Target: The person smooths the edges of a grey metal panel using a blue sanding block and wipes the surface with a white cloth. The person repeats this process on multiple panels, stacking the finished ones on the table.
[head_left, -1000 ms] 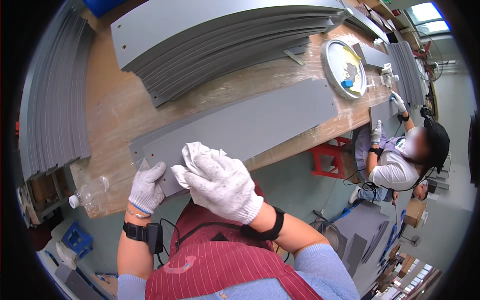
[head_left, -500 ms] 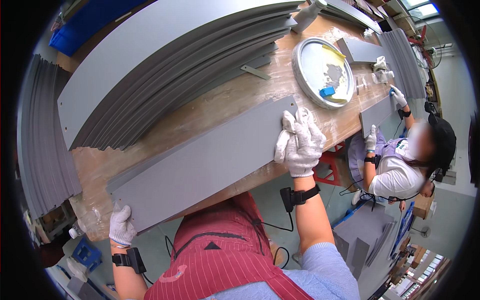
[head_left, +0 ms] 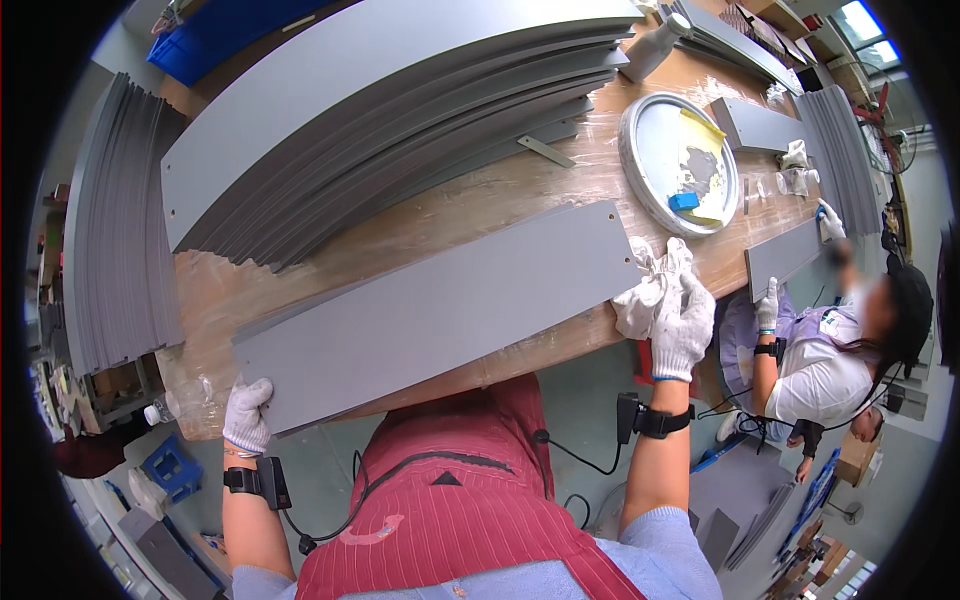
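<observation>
A long flat grey panel (head_left: 440,315) with small holes at its ends lies slantwise along the near edge of the table. The edge of at least one more panel shows beneath it. My left hand (head_left: 248,412), in a white knit glove, grips the panel's left end, thumb on top and the other fingers hidden. My right hand (head_left: 683,325), gloved alike, is closed on a crumpled white cloth (head_left: 637,305) at the panel's right end. The cloth touches the near right corner.
A tall stack of grey panels (head_left: 400,110) stands behind, another stack (head_left: 125,230) at left. A round lid (head_left: 650,190) bears a yellow sheet and a blue block (head_left: 684,202). A grey bottle (head_left: 655,48) stands beyond. At right, a co-worker (head_left: 810,345) holds a smaller panel.
My right hand with the cloth has moved off the panel's top to its right end. My left hand keeps its hold on the left end. The whole view has shifted slightly.
</observation>
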The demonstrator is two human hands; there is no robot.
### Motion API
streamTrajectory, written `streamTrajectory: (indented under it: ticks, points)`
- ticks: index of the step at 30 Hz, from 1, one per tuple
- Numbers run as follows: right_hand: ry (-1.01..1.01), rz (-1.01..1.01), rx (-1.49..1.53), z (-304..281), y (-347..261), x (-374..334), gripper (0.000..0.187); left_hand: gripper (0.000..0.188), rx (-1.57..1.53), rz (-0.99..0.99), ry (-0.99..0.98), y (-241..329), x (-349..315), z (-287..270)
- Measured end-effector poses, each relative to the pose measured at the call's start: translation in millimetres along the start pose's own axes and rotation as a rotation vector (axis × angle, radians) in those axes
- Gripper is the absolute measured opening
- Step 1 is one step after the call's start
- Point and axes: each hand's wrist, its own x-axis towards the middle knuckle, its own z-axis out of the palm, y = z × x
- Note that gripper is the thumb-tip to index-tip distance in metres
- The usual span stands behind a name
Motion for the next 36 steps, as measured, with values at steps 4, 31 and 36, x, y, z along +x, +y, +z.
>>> streamTrajectory:
  ticks: [4, 31, 36]
  points:
    - [-0.739, 0.948, 0.870, -8.8, -41.8, -35.7, 0.031, 0.063, 0.004, 0.167, -0.093, 27.9, -28.2, 50.7]
    - [-0.793, 0.285, 2.459, 4.6, -263.1, 12.9, 0.041, 0.037, 1.431, 1.560, -0.278, 20.7, -53.5, 162.5]
    - [-0.653, 0.354, 2.471, -8.6, -237.0, 48.7, 0.040, 0.039, 1.243, 1.460, -0.282, 16.6, -60.8, 156.0]
